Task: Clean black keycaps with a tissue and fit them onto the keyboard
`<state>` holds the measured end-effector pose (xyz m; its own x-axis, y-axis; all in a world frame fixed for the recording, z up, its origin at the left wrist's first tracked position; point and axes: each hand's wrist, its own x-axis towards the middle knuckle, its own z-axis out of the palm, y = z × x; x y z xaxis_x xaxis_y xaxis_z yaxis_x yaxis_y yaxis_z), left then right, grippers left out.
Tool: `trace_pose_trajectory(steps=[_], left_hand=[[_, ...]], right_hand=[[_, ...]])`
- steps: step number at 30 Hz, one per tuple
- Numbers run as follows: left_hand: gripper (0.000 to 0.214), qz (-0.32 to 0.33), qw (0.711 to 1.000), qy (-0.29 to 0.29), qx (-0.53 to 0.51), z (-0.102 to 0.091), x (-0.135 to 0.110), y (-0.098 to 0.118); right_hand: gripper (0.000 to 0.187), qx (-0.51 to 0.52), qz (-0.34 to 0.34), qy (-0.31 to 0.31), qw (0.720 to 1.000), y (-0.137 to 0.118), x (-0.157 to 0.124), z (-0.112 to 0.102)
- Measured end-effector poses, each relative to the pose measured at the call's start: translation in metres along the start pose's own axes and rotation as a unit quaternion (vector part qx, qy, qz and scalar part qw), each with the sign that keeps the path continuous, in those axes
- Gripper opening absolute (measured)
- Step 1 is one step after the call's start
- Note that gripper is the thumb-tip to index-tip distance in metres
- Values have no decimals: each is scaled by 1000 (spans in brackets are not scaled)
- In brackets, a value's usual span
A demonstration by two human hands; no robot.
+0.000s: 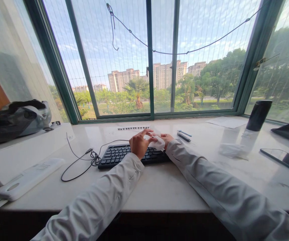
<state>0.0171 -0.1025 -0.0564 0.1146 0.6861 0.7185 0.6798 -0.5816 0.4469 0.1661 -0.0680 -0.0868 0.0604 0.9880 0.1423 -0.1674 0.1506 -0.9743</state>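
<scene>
Above the black keyboard (116,154), my two hands meet around a crumpled white tissue (159,143). My left hand (139,144) pinches at the tissue's left side, thumb and fingers drawn together; whatever small thing lies between the fingertips is too small to name. On the other side, my right hand (167,138) has its fingers closed on the tissue, which hangs down below them. A row of small dark keycaps (133,128) lies on the white tabletop behind the keyboard. My forearms and hands cover the keyboard's middle and right parts.
Left of the keyboard lies a coiled black cable (94,158), with a white power strip (31,179) and a white box (31,150) farther left. A dark pen-like tool (184,136), a plastic wrapper (232,150), a black bottle (259,115) and a phone (285,160) lie or stand rightward.
</scene>
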Motion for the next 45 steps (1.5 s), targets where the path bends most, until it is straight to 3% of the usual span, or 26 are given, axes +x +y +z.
trace_pose_trajectory(steps=[3, 11, 15, 19, 23, 26, 33, 39, 45], left_hand=[[26, 19, 1000, -12, -2, 0, -1, 1], [33, 9, 1000, -28, -3, 2, -1, -1], [34, 4, 1000, -21, -9, 4, 0, -4], [32, 8, 1000, 2, -11, 4, 1, -4], [31, 20, 1000, 14, -7, 3, 1, -4], [31, 32, 999, 15, -5, 2, 1, -5], [30, 67, 998, -3, -15, 6, 1, -8], [28, 69, 997, 5, -14, 8, 2, -11], [25, 85, 996, 10, -22, 10, 4, -16]], right_hand=[[32, 8, 36, 7, 999, -1, 2, -7], [45, -92, -10, 27, 995, -11, -5, -10], [41, -44, -27, 39, 998, -13, -8, -4], [30, 23, 3, 73, 997, -5, 0, 0], [31, 74, 21, 21, 997, 0, 3, 1], [43, 27, -3, -16, 1000, -3, -1, -2], [55, -125, -27, 50, 991, -16, -10, -9], [57, -101, -41, 75, 991, -11, -5, -9], [49, -78, -9, 152, 985, -9, 1, -15]])
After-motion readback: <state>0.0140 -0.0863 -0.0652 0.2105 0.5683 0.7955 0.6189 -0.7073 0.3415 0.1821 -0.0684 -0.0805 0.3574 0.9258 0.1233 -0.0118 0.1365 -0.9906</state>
